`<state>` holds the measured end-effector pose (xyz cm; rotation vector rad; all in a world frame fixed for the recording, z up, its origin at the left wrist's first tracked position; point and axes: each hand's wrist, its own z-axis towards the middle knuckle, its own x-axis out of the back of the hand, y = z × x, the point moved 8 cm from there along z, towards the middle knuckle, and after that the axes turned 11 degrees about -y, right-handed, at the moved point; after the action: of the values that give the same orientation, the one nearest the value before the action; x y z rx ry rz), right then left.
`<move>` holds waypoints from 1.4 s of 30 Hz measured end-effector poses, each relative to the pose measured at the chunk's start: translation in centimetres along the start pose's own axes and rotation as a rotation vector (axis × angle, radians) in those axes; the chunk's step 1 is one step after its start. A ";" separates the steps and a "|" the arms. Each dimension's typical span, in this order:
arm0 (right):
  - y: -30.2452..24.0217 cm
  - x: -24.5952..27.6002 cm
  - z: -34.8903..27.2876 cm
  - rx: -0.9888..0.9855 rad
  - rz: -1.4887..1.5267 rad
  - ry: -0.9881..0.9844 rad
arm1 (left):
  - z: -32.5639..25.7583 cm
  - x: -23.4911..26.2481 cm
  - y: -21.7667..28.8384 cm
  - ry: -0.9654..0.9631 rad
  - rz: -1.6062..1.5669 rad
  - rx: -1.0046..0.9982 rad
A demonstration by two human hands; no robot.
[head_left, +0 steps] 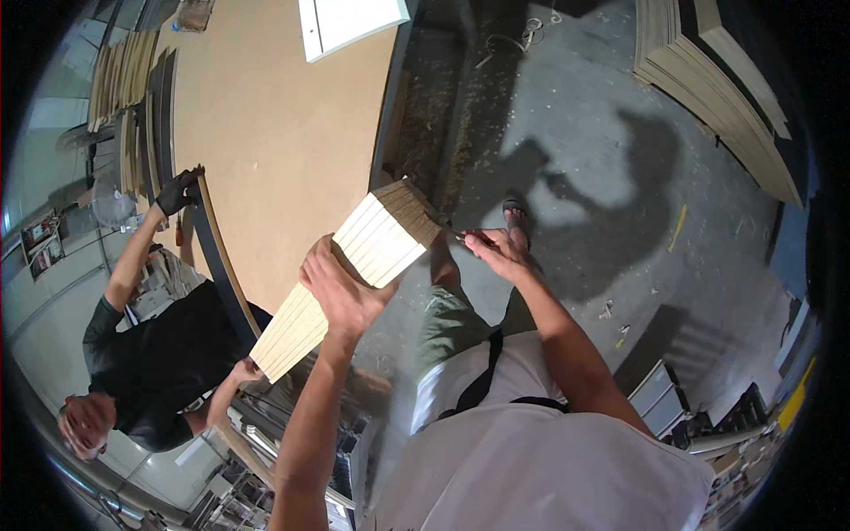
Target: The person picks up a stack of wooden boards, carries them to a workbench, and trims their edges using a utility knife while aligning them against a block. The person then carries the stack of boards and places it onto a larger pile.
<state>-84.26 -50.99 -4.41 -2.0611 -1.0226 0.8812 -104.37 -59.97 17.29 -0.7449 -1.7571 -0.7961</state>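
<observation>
A bundle of long light-wood boards (310, 305), stacked side by side, runs slantwise past the table's near corner. My left hand (341, 288) is closed over the bundle near its right end, thumb on one side and fingers on the other. Just right of the bundle's end face, my right hand (498, 254) is closed on a small thin dark item (459, 236), whose kind I cannot make out. At the far left end of the bundle is a co-worker's bare hand (246, 370). The co-worker's other hand, in a black glove (177, 192), grips a long dark-faced board (215, 248).
A large tan-topped table (274, 133) carries a white panel (350, 26) at its far edge. Stacked boards (133, 75) stand at the left, and more panels (726, 97) at the far right. Scraps and dust lie on the grey floor (575, 248). The co-worker (168, 354) stands at left.
</observation>
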 end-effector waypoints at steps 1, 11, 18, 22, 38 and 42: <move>-0.7 0.4 0.1 -0.024 -0.069 0.007 | 0.4 0.1 0.3 0.012 -0.012 -0.017; -2.2 -0.6 7.3 -0.043 -0.066 0.020 | 0.6 0.4 0.1 -0.009 -0.035 0.007; -0.3 -0.1 5.8 0.047 -0.014 -0.037 | 0.8 0.7 0.5 -0.041 -0.058 0.036; -1.6 -0.3 6.9 -0.050 -0.008 -0.015 | 0.7 1.0 0.2 0.001 -0.041 0.007; -7.3 -3.8 11.4 0.035 0.705 -0.118 | 0.6 1.7 0.5 0.004 -0.123 0.036; -5.3 -4.7 11.3 -0.017 0.983 -0.125 | 0.7 1.3 -0.1 -0.057 -0.106 0.077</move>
<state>-97.50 -49.50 -5.25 -2.5405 0.0149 1.4681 -105.25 -59.31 18.35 -0.6329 -1.8802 -0.7794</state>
